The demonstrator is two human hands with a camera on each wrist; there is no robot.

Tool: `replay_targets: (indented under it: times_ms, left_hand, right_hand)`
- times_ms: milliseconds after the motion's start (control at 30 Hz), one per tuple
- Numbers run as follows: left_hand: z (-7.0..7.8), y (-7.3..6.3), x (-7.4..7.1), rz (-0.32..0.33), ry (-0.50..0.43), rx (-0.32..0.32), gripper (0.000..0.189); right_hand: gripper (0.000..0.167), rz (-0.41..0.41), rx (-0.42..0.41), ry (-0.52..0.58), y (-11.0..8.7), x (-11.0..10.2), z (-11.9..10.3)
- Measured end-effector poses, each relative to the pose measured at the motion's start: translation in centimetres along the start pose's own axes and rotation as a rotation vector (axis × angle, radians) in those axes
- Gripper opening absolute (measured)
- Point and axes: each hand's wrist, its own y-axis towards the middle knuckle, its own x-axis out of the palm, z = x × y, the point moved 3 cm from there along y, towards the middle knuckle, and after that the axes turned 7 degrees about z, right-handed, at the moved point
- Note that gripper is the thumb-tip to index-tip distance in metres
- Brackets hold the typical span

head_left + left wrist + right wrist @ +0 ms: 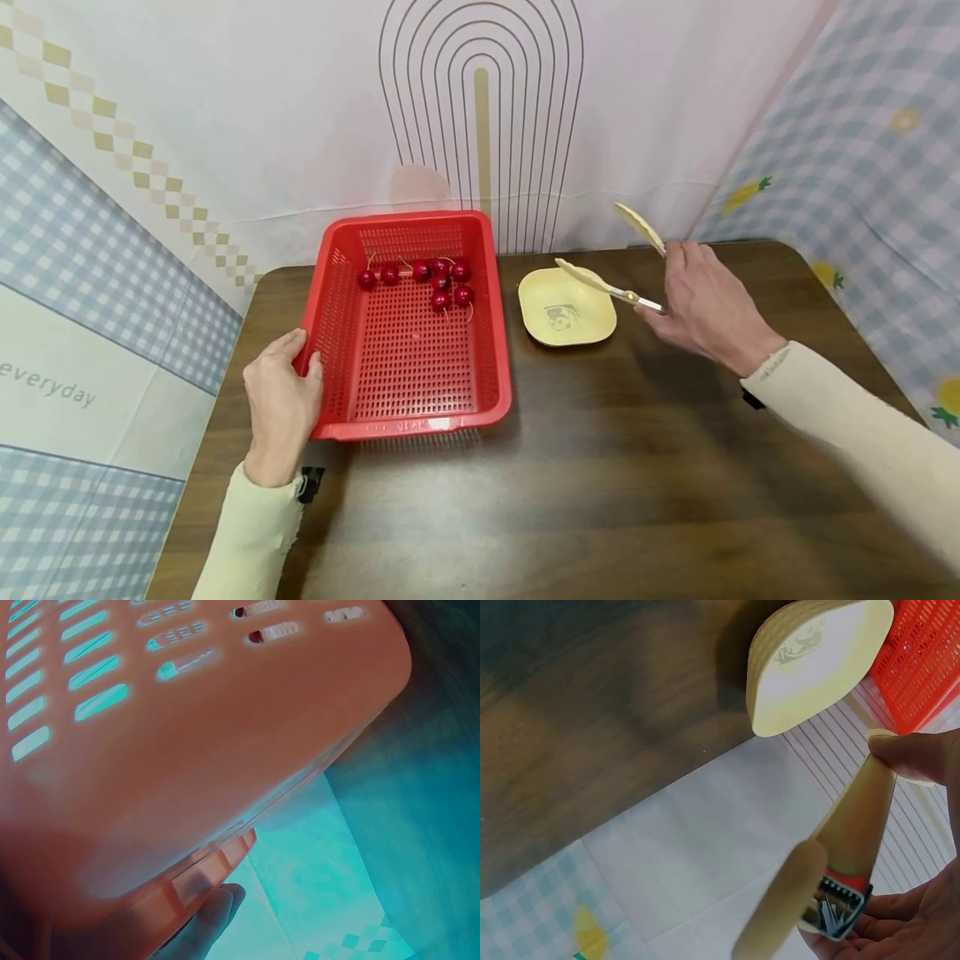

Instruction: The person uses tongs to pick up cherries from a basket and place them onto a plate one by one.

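My left hand grips the left rim of a red perforated basket, with the thumb over the edge. In the left wrist view the basket wall fills most of the picture and a fingertip touches its rim. Several dark red cherries with stems lie toward the back of the basket. My right hand holds a pair of tongs, their cream-yellow arms spread apart with nothing seen between them. One tip hangs over the pale yellow bowl, which holds no cherries.
Basket and bowl stand side by side on a dark wooden table, close to its back edge. A patterned cloth backdrop rises behind it, and checked cloth hangs on the right.
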Motion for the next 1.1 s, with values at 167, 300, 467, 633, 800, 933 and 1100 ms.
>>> replay_targets:
  times_ms: [167,300,467,633,800,933,1100]
  left_hand:
    - [0.0,0.0,0.1,0.002,-0.002,0.005,0.035]
    - [0.0,0.1,0.1,0.005,-0.004,0.009,0.035]
    - [0.0,0.0,0.1,-0.004,-0.003,-0.003,0.035]
    - [0.1,0.0,0.0,-0.018,0.003,-0.016,0.036]
    - [0.0,0.0,-0.1,-0.024,0.007,-0.019,0.036]
    - [-0.1,0.0,-0.2,-0.024,0.011,-0.023,0.036]
    - [0.0,0.1,-0.1,-0.032,0.01,-0.029,0.036]
  right_hand:
    - [0.063,-0.003,-0.05,-0.012,0.5,-0.3,-0.4]
    - [0.064,0.003,-0.081,-0.016,1.1,-0.6,-0.7]
    - [0.068,-0.007,-0.12,-0.022,1.9,-0.9,-1.4]
    - [0.067,-0.022,-0.116,-0.044,2.5,-0.8,-2.0]
    - [0.066,-0.04,-0.091,-0.073,2.9,-0.7,-2.7]
    - [0.066,-0.038,-0.078,-0.102,3.0,-0.7,-3.1]
    - [0.062,-0.019,-0.128,-0.108,3.3,-0.4,-3.4]
